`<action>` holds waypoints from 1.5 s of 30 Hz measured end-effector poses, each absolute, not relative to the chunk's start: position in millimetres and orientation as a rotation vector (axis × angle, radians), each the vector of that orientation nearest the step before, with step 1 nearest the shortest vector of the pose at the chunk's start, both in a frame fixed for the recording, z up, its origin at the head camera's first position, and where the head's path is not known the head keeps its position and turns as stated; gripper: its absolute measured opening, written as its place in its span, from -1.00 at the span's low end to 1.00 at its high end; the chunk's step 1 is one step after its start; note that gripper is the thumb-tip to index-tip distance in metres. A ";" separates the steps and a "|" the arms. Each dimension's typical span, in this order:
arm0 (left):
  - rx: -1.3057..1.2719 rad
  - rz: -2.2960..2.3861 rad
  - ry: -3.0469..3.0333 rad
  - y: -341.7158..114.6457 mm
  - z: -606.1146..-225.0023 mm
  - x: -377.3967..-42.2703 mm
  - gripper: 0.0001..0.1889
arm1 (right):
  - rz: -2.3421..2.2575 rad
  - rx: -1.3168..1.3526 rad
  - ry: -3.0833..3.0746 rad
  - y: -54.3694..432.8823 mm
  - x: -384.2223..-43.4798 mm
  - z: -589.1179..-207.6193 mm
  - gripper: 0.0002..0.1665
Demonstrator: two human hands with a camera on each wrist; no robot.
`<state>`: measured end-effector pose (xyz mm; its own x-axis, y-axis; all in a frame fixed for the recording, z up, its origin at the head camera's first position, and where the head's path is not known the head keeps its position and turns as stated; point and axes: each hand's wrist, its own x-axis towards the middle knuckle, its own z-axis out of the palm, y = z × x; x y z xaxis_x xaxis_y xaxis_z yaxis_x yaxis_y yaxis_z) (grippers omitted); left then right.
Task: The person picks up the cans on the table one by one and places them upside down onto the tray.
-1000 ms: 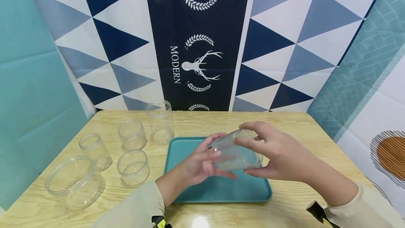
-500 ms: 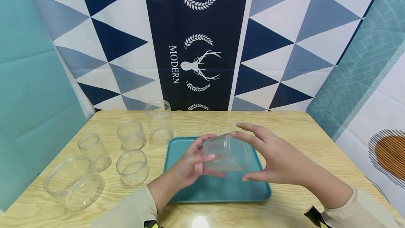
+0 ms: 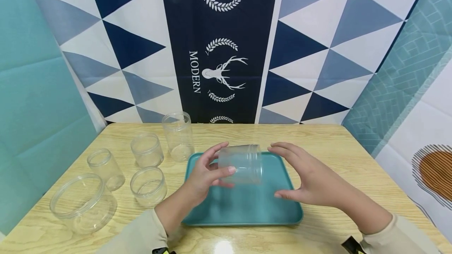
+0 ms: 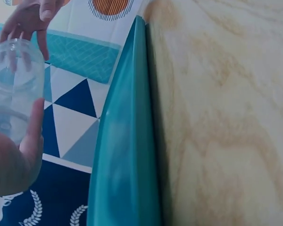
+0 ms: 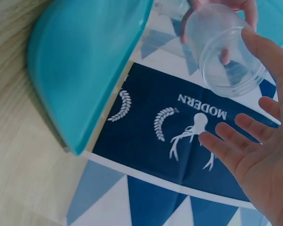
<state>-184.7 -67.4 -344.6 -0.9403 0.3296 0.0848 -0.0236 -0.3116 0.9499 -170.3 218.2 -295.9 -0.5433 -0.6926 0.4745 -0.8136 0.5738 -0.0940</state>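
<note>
A clear plastic jar (image 3: 241, 164) lies sideways in the air above the teal tray (image 3: 261, 211), its threaded mouth facing right. My left hand (image 3: 208, 171) grips it round the base end, thumb along the near side. Just off the mouth, my right hand (image 3: 303, 175) holds nothing, with fingers and thumb spread apart. The right wrist view shows the jar (image 5: 226, 52) without a lid and the right palm (image 5: 269, 165) beside it. In the left wrist view the jar (image 4: 19, 84) sits partly behind the left hand (image 4: 19, 160).
Several clear jars stand at the left: a wide one (image 3: 84, 207), a slim one (image 3: 107, 169), two short ones (image 3: 148, 152) and a tall one (image 3: 179, 138) at the back. A patterned cloth (image 3: 222, 50) hangs behind the wooden table (image 3: 318, 140).
The right hand has let go of the jar, its fingers now apart from it. The left hand has carried the jar leftward and turned it closer to level.
</note>
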 end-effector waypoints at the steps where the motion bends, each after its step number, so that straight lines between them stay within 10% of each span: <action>1: 0.391 2.340 1.737 -67.6 -344.0 -184.9 -0.26 | 0.438 1.216 -2.424 219.2 -171.0 -297.3 0.12; 45: 0.898 1.122 3.143 -33.2 -317.3 -214.7 -0.19 | 0.820 0.531 -3.011 246.8 -202.2 -350.8 -0.21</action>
<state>-214.7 -33.2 -317.3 -0.8193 0.3610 0.4454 0.5615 0.6626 0.4957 -202.2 246.8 -350.8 -0.9433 -0.3255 0.0644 -0.3132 0.8095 -0.4966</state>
